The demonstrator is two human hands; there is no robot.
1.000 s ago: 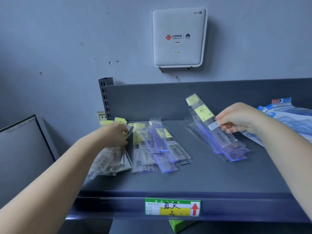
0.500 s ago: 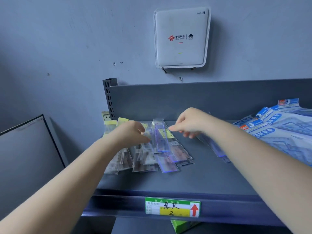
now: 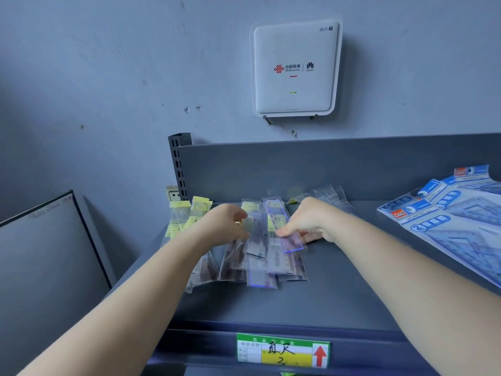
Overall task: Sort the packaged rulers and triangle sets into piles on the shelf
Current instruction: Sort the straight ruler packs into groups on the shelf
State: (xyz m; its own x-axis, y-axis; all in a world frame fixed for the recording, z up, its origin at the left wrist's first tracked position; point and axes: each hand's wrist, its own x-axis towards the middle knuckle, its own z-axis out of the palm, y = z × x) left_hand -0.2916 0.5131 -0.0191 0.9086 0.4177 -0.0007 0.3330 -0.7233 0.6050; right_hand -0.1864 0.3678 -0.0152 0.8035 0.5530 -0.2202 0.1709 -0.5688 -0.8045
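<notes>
On the shelf [image 3: 339, 299], a packaged ruler [image 3: 284, 234] is pinched by the right hand [image 3: 311, 223] above the ruler pile [image 3: 260, 261], while the left hand [image 3: 225, 223] is held loosely curled, gripping nothing.

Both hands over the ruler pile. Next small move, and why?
Probably let the right hand lay its ruler flat on the pile and release: its near end is raised above the stack, while the left hand rests on the pile's left side.

Clear-sleeved rulers [image 3: 260, 256] fanned mid-shelf [image 3: 325, 294]; blue triangle sets [image 3: 455, 221] overlapping at right.
</notes>
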